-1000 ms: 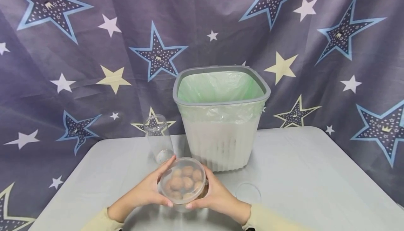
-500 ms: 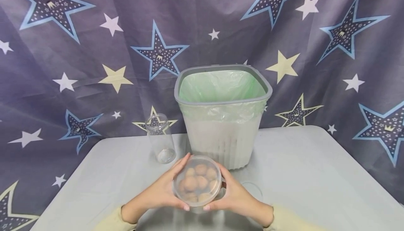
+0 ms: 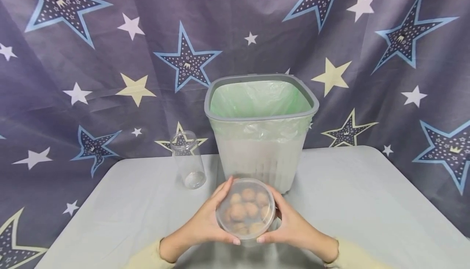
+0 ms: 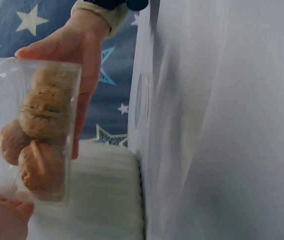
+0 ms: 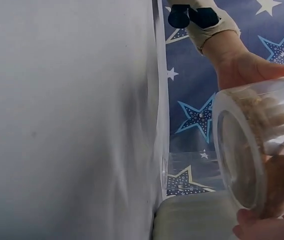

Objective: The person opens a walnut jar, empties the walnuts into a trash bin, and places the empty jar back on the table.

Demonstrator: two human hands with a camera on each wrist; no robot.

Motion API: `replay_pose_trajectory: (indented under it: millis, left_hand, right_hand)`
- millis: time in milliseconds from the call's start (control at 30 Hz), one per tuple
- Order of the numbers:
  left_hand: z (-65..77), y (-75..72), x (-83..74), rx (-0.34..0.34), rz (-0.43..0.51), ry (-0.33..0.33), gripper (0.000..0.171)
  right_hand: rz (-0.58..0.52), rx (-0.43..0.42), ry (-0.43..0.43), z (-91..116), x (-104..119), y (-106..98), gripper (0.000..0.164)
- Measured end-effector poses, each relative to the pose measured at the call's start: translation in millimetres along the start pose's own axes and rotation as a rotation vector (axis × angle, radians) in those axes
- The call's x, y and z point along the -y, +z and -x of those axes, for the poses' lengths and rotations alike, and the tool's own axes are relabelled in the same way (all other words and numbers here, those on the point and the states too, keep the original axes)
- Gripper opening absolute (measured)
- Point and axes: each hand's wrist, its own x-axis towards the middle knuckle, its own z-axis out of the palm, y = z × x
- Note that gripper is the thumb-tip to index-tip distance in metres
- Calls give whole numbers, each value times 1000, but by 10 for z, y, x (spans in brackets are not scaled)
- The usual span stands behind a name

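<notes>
Between my two hands is a round clear plastic container (image 3: 245,184) with several walnuts (image 3: 238,211) inside. It is held off the table, its round top towards the head camera; whether a lid covers it I cannot tell. My left hand (image 3: 213,218) grips its left side, thumb at the near edge, fingers around the far side. The right hand (image 3: 290,222) grips the opposite side in the same way. In the left wrist view, the walnuts (image 4: 43,112) show through the wall, and fingers of both hands touch the container. The right wrist view shows its round end (image 5: 239,155) from below.
A white bin (image 3: 258,154) with a grey rim and translucent liner stands just behind the container. To its left is a tall clear plastic jar (image 3: 189,163). A thin clear disc (image 4: 142,102) lies on the grey-covered table (image 3: 352,187). A star-patterned curtain (image 3: 147,52) hangs behind.
Both hands have carried the walnut container to the right, in front of the bin. The clear disc on the table has become hidden behind the right hand in the head view.
</notes>
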Motion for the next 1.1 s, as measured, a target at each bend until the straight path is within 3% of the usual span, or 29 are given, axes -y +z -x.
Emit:
replay_pose_trajectory:
  millis: [200,333,533,767,900,1100]
  left_hand:
    - [-33,95,-21,-43,80,114,130]
    - [-45,131,-48,-61,85,168,132]
    - [-63,185,-56,-72,152,194,131]
    - [-83,251,-27,-103,178,188,128]
    - [-96,268,-21,-86,219,149,127]
    - [-118,243,43,23,323,186,121]
  right_hand:
    - [-17,-8,-44,60,48,-63,108]
    - [-9,-25,-91,99,87,-79,114]
    - [75,-30,-128,140,110,-84,121]
    - [194,-70,-112,145,132,-100,127]
    - [225,-98,-100,132,151,-116,125]
    - [230,-106,-92,145,139,-141,119]
